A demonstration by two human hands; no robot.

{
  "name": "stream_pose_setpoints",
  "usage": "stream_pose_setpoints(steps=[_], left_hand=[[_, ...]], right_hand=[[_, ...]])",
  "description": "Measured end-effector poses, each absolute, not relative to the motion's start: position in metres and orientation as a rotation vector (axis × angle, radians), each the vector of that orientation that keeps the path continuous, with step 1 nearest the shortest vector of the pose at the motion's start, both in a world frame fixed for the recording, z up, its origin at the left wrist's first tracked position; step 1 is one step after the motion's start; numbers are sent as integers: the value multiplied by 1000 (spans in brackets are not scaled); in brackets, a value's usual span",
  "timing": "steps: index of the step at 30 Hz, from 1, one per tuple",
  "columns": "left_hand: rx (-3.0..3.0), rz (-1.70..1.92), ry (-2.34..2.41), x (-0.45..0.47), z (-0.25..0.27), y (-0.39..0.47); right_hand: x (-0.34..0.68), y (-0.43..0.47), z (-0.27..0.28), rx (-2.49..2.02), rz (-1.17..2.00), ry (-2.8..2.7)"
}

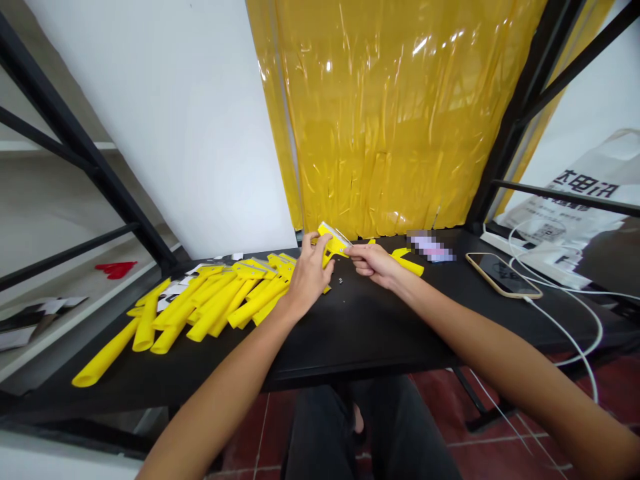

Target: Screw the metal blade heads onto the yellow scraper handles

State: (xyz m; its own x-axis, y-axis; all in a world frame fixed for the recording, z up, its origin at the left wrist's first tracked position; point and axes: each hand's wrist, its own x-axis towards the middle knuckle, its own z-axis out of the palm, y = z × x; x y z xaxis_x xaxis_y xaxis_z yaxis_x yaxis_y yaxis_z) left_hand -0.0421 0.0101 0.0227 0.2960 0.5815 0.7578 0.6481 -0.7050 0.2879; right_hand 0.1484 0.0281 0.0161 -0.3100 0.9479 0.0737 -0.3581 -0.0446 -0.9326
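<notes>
My left hand is closed around a yellow scraper, its head tilted up above the black tabletop. At the right end of that head, my right hand pinches a thin metal piece lying along the scraper's edge; its exact kind is too small to tell. Small metal bits, perhaps screws, lie on the tabletop below the hands. Left of my left hand is a pile of yellow scrapers with hollow handles and metal-edged heads. Another yellow piece rests behind my right hand.
A phone with a white cable lies at the right, near a white printed bag. Black frame posts stand on both sides. Behind the table hangs a yellow plastic sheet beside a white panel.
</notes>
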Motion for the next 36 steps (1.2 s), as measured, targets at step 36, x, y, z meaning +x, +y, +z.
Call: stream_pose_setpoints(steps=[36], left_hand=[[-2468,-3091,-2143,-50,45,27]], right_hand=[[157,17,27,-903,351,-1737]])
